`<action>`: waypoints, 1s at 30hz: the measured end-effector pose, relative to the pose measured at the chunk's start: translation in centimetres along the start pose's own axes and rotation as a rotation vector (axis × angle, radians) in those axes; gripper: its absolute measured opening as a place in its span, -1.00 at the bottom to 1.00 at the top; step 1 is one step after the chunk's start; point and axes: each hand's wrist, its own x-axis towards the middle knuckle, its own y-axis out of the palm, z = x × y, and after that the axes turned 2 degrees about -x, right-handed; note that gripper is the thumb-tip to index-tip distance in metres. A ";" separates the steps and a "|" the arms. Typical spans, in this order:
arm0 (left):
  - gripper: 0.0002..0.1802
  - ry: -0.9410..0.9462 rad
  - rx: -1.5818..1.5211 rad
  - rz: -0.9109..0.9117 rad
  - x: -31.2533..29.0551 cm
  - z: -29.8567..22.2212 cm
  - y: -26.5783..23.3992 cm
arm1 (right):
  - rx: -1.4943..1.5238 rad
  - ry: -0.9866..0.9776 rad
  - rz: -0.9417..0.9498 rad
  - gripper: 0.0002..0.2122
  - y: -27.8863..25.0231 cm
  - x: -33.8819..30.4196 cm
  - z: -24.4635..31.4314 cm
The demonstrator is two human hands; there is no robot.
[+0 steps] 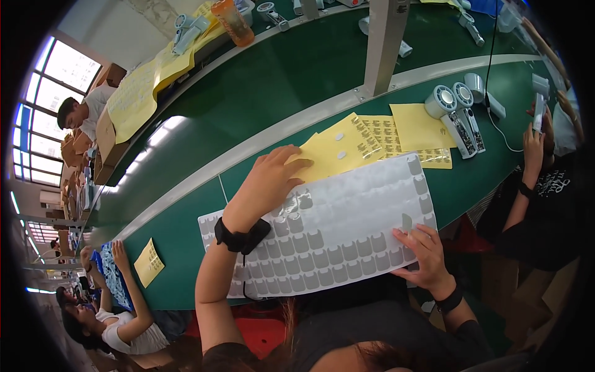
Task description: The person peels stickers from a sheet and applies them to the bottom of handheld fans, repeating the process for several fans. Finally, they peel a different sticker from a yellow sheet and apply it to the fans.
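Sticker sheet (334,229) flat on green table (180,242) | top-left pads gone, most rows full | left hand (266,183) grip spread on yellow sheet (338,149) | right hand (421,251) grip pinching the sheet's lower-right edge.

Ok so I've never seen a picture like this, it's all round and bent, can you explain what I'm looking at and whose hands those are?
There is no machine here. The picture comes from a wide fisheye camera worn on a person's head, looking down, so straight edges curve near the rim. The two forearms rising from the bottom edge belong to that person.

The left hand, with a black band at its wrist, rests on the top of a big white sheet of grey stickers. The right hand holds that sheet by its lower right corner.

Below is a long green workbench. On it lie yellow sticker sheets and two small white handheld fans. Other people work at the sides; their hands are not the wearer's.
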 end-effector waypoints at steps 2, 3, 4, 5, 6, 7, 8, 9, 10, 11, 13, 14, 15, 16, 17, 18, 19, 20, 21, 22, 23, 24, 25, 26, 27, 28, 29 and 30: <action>-0.58 0.080 0.095 0.030 -0.2 0.8 -0.3 | 0.006 -0.007 -0.004 -0.30 0.4 0.0 -0.3; -0.52 0.064 0.136 0.111 -0.1 1.0 -0.6 | 0.010 -0.005 -0.010 -0.32 0.6 0.0 -0.5; -0.46 0.048 0.176 0.192 -0.1 1.2 -0.9 | 0.014 -0.003 -0.015 -0.33 0.7 0.1 -0.6; -0.39 0.032 0.215 0.273 0.1 1.4 -1.1 | 0.013 -0.009 -0.015 -0.33 0.6 0.3 -0.7; -0.39 0.029 0.216 0.268 0.2 1.6 -1.2 | 0.008 -0.028 -0.018 -0.34 0.4 0.6 -0.8; -0.37 0.047 0.225 0.282 0.4 1.9 -1.4 | 0.004 -0.047 -0.021 -0.35 0.1 0.9 -0.8; -0.35 0.065 0.233 0.297 0.6 2.1 -1.5 | 0.000 -0.067 -0.024 -0.36 0.0 1.2 -0.9; -0.33 0.083 0.240 0.310 0.8 2.4 -1.6 | -0.001 -0.073 -0.022 -0.36 0.0 1.2 -1.0; -0.33 0.078 0.239 0.304 0.9 2.7 -1.6 | 0.007 -0.088 -0.043 -0.36 0.3 1.3 -1.3; -0.32 0.085 0.233 0.300 1.0 2.9 -1.6 | 0.016 -0.102 -0.064 -0.35 0.5 1.3 -1.5; -0.31 0.090 0.223 0.291 0.9 3.5 -1.5 | 0.030 -0.129 -0.078 -0.35 0.8 1.5 -1.9; -0.31 0.080 0.221 0.284 0.9 3.7 -1.5 | 0.018 -0.152 -0.069 -0.27 0.7 1.6 -2.1; -0.31 0.081 0.241 0.278 0.9 3.8 -1.4 | 0.007 -0.175 -0.059 -0.18 0.7 1.7 -2.2; -0.30 0.081 0.261 0.273 0.9 3.8 -1.3 | -0.005 -0.199 -0.048 -0.09 0.7 1.9 -2.3; -0.29 0.082 0.280 0.266 0.9 4.0 -1.2 | -0.005 -0.211 -0.041 -0.09 0.7 2.0 -2.5; -0.29 0.072 0.277 0.257 0.7 4.3 -1.1 | 0.006 -0.196 -0.042 -0.08 0.9 2.0 -2.5; -0.30 0.057 0.237 0.197 0.5 4.7 -1.0 | 0.017 -0.181 -0.042 -0.07 1.0 2.0 -2.4; -0.30 0.041 0.197 0.138 0.2 5.0 -0.8 | 0.027 -0.167 -0.041 -0.06 1.1 2.1 -2.4; -0.30 0.026 0.158 0.077 -0.2 5.2 -0.8 | 0.028 -0.180 -0.032 -0.06 1.0 2.4 -2.2; -0.30 0.027 0.161 0.070 0.0 4.8 -1.0 | 0.031 -0.155 -0.014 -0.10 0.4 2.4 -2.1; -0.37 0.023 0.112 0.005 0.2 4.3 -1.4 | 0.035 -0.130 0.004 -0.13 -0.2 2.6 -1.9; -0.43 0.008 0.059 -0.057 -0.2 4.2 -1.7 | 0.046 -0.107 0.030 -0.16 -0.5 2.9 -1.6; -0.49 -0.005 0.008 -0.119 -0.6 4.1 -2.1 | 0.049 -0.114 0.034 -0.16 -1.1 3.3 -1.3; -0.49 -0.013 0.009 -0.122 -0.8 3.9 -2.7 | 0.173 -0.027 0.080 -0.23 -2.1 4.0 -0.9; -0.58 -0.038 0.011 -0.103 -1.1 3.6 -3.0 | 0.298 0.064 0.129 -0.31 -3.0 4.8 -0.5; -0.66 -0.063 0.013 -0.084 -1.3 3.4 -3.3 | 0.422 0.156 0.179 -0.39 -3.6 5.6 -0.3; -0.74 -0.081 0.015 -0.071 -1.4 3.1 -3.8 | 0.421 0.151 0.182 -0.39 -4.5 6.8 -0.2; -0.74 -0.080 0.012 -0.074 -1.1 2.8 -3.8 | 0.380 0.121 0.118 -0.51 -5.5 8.2 -0.3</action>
